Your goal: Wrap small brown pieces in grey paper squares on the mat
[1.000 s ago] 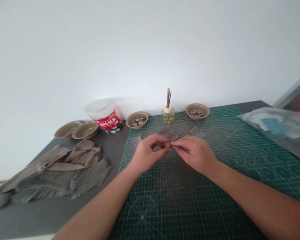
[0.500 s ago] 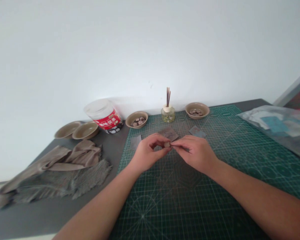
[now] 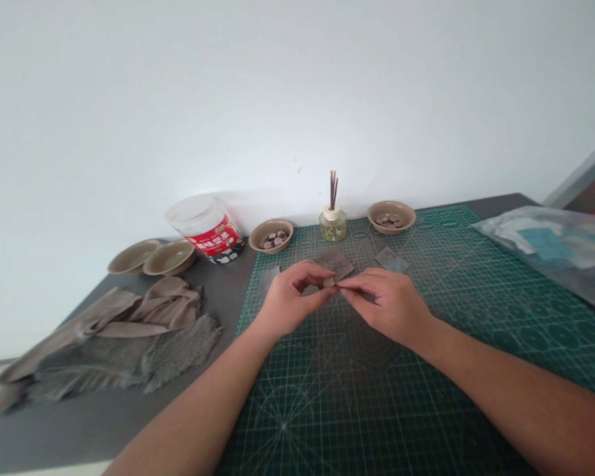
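Note:
Between its thumb and forefinger, my left hand [image 3: 292, 299] pinches a small pale brown round piece [image 3: 328, 282] above the green cutting mat [image 3: 327, 383]. The fingertips of my right hand [image 3: 387, 299] are pinched together and touch or nearly touch that piece's right side; anything between them is too small to name. Just beyond the hands lies a brown square sheet [image 3: 338, 262]. One small clear packet [image 3: 391, 260] is to its right, and another [image 3: 268, 280] is left of my left hand.
Two bowls with small round pieces [image 3: 271, 237] [image 3: 391, 217] flank a reed diffuser [image 3: 333, 225]. To the left stand a red-labelled jar [image 3: 208, 231], two more bowls [image 3: 171, 258] and crumpled cloths [image 3: 129, 337]. A plastic bag [image 3: 555, 248] lies at right.
The round piece and my left fingertips have shifted slightly left and up. My right hand has barely moved, with its fingertips still beside the piece.

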`<state>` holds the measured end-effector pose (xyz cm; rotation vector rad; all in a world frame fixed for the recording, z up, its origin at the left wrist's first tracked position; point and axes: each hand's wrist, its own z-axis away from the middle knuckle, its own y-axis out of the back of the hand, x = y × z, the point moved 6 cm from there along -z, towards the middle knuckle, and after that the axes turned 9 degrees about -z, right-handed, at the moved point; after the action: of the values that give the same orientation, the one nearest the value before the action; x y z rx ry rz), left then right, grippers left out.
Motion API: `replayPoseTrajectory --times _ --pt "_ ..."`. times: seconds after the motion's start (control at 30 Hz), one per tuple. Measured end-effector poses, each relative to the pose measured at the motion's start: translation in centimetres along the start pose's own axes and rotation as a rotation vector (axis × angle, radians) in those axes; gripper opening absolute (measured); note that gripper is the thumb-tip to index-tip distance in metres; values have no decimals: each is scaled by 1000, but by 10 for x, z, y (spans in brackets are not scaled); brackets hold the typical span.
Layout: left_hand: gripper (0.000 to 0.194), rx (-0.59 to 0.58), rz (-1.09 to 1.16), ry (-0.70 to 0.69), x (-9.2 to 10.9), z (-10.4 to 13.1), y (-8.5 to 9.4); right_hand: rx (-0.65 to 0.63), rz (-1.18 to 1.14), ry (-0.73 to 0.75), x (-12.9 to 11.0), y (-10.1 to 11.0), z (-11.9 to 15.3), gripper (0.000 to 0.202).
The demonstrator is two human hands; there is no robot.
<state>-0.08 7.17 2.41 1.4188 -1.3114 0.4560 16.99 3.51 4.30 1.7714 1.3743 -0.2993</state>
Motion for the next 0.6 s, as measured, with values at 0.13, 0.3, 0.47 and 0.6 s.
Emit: replayPoseTrajectory --times 0.13,0.3,0.47,0.6 --pt "22 7 7 14 2 0 -1 33 20 -34 1 2 0 16" --pt "20 1 -23 4 3 2 -4 -9 21 12 0 -1 0 15" --pt "21 -4 -16 44 0 3 -5 -14 -9 39 3 0 -2 14" --pt "22 -2 -48 59 -1 3 -5 -12 15 13 7 -2 -1 14"
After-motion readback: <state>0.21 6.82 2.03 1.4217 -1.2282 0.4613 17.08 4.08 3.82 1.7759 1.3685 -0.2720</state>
